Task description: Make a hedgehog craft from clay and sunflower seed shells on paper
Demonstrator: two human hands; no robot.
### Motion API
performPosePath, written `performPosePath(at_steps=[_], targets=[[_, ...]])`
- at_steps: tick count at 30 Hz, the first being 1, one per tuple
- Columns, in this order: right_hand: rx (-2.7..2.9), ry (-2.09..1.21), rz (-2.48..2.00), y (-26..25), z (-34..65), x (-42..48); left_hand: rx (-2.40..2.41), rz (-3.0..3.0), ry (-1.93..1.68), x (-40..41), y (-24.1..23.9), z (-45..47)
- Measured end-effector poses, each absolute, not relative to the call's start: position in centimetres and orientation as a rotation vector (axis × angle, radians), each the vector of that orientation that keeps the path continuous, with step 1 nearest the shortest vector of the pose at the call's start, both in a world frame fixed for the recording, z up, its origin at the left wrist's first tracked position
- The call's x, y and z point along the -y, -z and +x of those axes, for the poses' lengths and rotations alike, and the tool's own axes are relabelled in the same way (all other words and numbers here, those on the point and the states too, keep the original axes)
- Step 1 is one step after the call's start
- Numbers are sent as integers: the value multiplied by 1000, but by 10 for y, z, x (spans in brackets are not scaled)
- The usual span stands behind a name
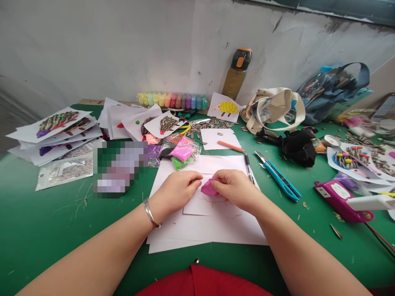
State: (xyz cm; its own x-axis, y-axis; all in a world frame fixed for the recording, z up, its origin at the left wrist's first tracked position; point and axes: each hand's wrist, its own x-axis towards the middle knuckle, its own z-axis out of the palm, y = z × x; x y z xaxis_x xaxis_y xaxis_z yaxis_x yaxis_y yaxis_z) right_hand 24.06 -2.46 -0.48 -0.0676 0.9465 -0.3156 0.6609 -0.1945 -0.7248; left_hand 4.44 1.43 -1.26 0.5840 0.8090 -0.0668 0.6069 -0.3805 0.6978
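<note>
In the head view my right hand [236, 187] pinches a flattened lump of pink modelling clay [210, 187] between thumb and fingers. Just left of the clay, my left hand [180, 187] is closed, thumb against curled fingers; whether anything small sits in that pinch is hidden. Both hands are over a small white sheet [197, 207] bearing a thin pencil outline, partly covered by the right hand. Larger white sheets [173, 234] lie beneath it. Beyond my left hand are bags of pink and green clay [182, 152]. A black pen [247, 166] rests beside my right hand.
A blue box cutter [279, 176] and a magenta glue gun [342, 201] lie at right. Sunflower seeds [212, 123] are heaped behind an orange pencil [230, 146]. Seed-decorated pictures [55, 123] are stacked at left. A bottle [236, 76] and cloth bag [271, 109] stand near the wall.
</note>
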Motion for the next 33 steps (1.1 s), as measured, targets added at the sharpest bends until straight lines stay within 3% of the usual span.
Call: performPosePath(at_steps=[19,26,33], targets=[[1722,-1232,-1966,2,238,27,-1148,2215,-334,-11,14,46],[1845,-1049,-1991,-1,236,30,-1129,2258,-347,-12,17,49],[1566,-1375,-1768,-3,237,28,-1074,2181,-350,-11,9,48]])
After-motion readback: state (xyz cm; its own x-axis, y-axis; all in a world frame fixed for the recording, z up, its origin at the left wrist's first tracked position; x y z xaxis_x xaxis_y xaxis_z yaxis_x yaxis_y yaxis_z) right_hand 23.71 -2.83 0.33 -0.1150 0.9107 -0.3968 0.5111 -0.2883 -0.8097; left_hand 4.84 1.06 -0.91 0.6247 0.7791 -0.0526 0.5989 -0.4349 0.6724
